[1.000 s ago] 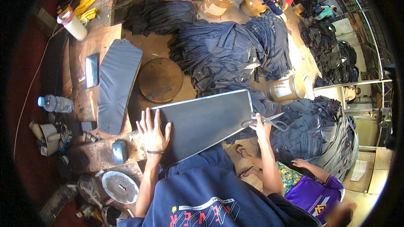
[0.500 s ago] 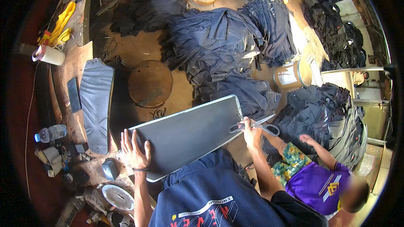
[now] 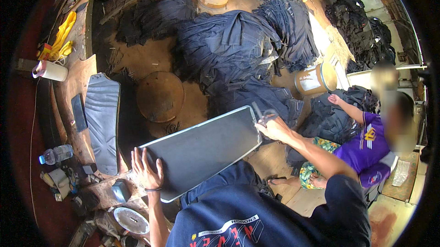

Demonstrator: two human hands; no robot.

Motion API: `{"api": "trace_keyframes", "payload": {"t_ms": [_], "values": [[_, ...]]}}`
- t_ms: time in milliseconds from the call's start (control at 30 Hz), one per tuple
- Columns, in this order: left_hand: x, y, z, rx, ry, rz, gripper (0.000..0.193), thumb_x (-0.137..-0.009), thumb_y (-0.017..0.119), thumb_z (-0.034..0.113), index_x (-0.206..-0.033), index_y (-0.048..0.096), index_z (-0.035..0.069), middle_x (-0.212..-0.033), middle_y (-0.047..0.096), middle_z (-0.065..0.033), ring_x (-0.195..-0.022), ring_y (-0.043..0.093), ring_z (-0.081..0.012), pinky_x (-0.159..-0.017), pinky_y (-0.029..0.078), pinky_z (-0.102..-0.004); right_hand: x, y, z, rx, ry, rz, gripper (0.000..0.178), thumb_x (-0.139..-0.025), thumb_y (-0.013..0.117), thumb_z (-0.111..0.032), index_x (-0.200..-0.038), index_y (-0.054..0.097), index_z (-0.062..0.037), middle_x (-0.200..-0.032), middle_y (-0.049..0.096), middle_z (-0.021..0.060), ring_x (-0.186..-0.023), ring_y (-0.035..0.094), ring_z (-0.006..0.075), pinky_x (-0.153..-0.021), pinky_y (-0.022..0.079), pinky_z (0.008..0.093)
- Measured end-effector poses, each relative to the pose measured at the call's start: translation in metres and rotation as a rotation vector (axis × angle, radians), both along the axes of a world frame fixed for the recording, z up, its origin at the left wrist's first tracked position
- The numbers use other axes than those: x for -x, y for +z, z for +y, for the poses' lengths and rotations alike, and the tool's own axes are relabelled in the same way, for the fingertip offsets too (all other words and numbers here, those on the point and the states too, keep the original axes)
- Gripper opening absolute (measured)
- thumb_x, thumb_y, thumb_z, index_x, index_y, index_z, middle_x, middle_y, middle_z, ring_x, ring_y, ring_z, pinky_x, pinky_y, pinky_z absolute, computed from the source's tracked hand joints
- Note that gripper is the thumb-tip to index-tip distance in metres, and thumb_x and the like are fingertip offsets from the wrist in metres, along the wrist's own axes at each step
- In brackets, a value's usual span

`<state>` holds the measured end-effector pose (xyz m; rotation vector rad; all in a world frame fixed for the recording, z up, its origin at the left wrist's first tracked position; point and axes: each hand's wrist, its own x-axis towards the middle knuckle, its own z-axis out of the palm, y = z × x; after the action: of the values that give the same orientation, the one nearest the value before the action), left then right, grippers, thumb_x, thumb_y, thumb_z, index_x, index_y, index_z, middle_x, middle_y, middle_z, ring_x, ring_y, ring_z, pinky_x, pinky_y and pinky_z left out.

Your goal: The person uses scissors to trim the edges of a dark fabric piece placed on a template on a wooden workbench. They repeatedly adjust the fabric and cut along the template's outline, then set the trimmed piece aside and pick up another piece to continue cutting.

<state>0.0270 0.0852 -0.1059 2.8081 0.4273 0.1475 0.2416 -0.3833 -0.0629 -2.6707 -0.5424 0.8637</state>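
Observation:
Across my lap lies a long dark rectangular board (image 3: pixel 206 153) with a pale rim. My left hand (image 3: pixel 147 173) rests on its left end, fingers spread, holding nothing. At the board's right end my right hand (image 3: pixel 272 128) is closed on a pair of grey scissors (image 3: pixel 261 113). The scissors are blurred and point away from me, close to the far right corner. My right hand hides part of their handles, and I cannot tell if it touches the rim.
Piles of dark denim (image 3: pixel 229 41) cover the floor ahead. A round wooden disc (image 3: pixel 160 96) lies nearer. On the left bench are a dark padded board (image 3: pixel 103 123), a phone (image 3: pixel 79 112) and a water bottle (image 3: pixel 57 154). A person in purple (image 3: pixel 366 148) sits at right.
My right hand has turned and brought the scissors from the board's right side to its far right corner. My left hand stays on the board. The person in purple has shifted right.

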Motion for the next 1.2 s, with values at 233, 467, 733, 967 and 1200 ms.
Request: {"api": "trace_keyframes", "payload": {"t_ms": [233,467,733,967,1200], "values": [[0.001,0.000,0.002,0.020,-0.003,-0.030,0.061,-0.097,0.064,0.032,-0.149,0.051,0.004,-0.161,0.041,-0.0236,-0.150,0.035,-0.0446,-0.123,0.027,-0.0578,-0.036,0.020,0.003,-0.173,0.784,-0.084,0.015,-0.089,0.067,-0.024,-0.085,0.066,-0.0094,-0.092,0.059,0.0072,-0.084,0.061,0.0307,-0.063,0.049,0.0470],[0.002,0.002,0.003,0.062,0.018,-0.039,0.060,-0.097,0.065,0.031,-0.148,0.052,0.003,-0.160,0.042,-0.0237,-0.151,0.035,-0.0445,-0.123,0.027,-0.0569,0.023,0.035,0.000,-0.228,-0.166,0.008,0.030,-0.102,0.065,-0.027,-0.085,0.076,-0.0041,-0.071,0.064,0.0082,-0.061,0.065,0.0240,-0.056,0.052,0.0394],[0.001,0.002,0.003,0.033,0.004,-0.030,0.059,-0.097,0.063,0.033,-0.148,0.052,0.004,-0.161,0.042,-0.0232,-0.151,0.035,-0.0441,-0.123,0.028,-0.0572,0.088,-0.039,0.019,-0.474,-1.145,-0.075,0.040,-0.106,0.064,-0.033,-0.095,0.075,0.0040,-0.086,0.076,0.0093,-0.064,0.067,0.0126,-0.058,0.058,0.0274],[0.001,0.003,0.002,0.020,0.001,-0.017,0.060,-0.098,0.062,0.032,-0.149,0.051,0.003,-0.161,0.042,-0.0232,-0.150,0.035,-0.0442,-0.123,0.028,-0.0573,0.093,-0.038,0.027,-0.329,-0.979,-0.293,0.039,-0.103,0.063,-0.030,-0.083,0.079,-0.0017,-0.066,0.071,0.0112,-0.056,0.064,0.0211,-0.059,0.049,0.0389],[0.001,0.004,0.002,0.033,0.004,-0.016,0.060,-0.098,0.063,0.031,-0.150,0.051,0.004,-0.161,0.041,-0.0226,-0.151,0.035,-0.0443,-0.123,0.028,-0.0569,0.075,-0.029,0.024,-0.259,-0.890,-0.202,0.038,-0.102,0.063,-0.026,-0.077,0.075,-0.0004,-0.065,0.071,0.0127,-0.055,0.066,0.0265,-0.058,0.049,0.0412]]}}
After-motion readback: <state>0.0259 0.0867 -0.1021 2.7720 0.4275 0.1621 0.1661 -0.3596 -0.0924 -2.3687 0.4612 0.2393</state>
